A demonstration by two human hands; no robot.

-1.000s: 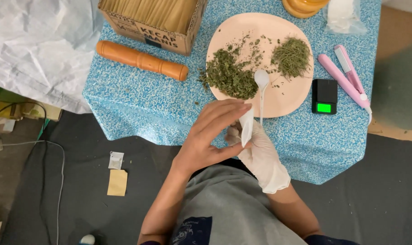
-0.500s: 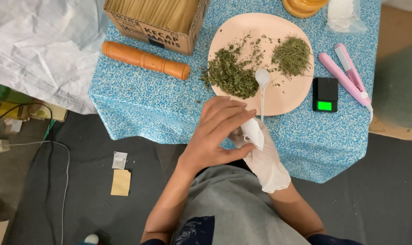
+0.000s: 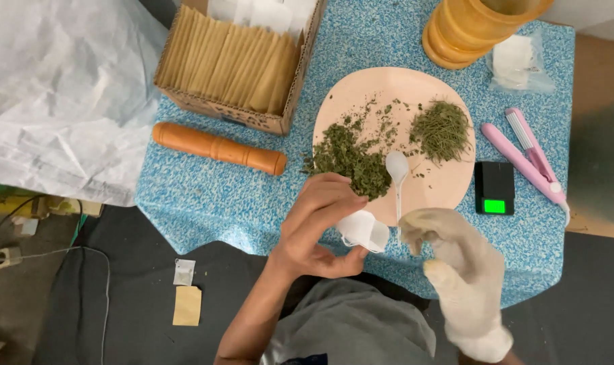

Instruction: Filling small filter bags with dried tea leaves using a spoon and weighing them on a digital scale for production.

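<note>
Left hand point(image 3: 317, 230) is pinching a small white filter bag point(image 3: 363, 230) open just over the near edge of the surface point(image 3: 219, 196). Gloved right hand point(image 3: 455, 260) looks loosely curled and empty, though I can't tell for sure, beside the white spoon point(image 3: 397, 177) on the plate point(image 3: 449, 186). Loose grip and the bag could droop shut, so herbs point(image 3: 347, 157) would spill.

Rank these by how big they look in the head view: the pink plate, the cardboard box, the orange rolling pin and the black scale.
1. pink plate and cardboard box: look about alike, and the frame cuts the box off, so no ranking between them.
2. orange rolling pin
3. black scale
</note>
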